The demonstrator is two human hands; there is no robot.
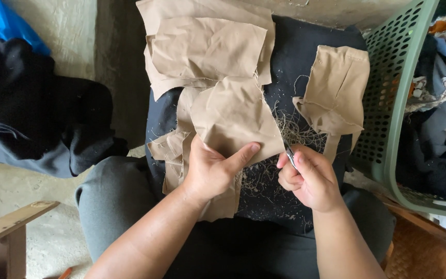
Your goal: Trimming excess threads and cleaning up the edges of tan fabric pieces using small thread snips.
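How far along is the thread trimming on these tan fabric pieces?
Partly through, it seems. A mound of loose thread clippings on the dark cloth suggests earlier trimming, and tan pieces lie stacked above. In hand: the left hand grips one tan piece while the right hand works a small metal cutter at its frayed edge. Another folded piece lies nearby; whether it's finished can't be told.

1. Soft, even daylight; the tan woven fabric pieces (207, 51) are bright, without glare.
2. Below them, the lap falls into gentle shadow.
3. Focus is sharp centrally; right of them, the green perforated plastic basket (388, 103) bows from wide-angle distortion.
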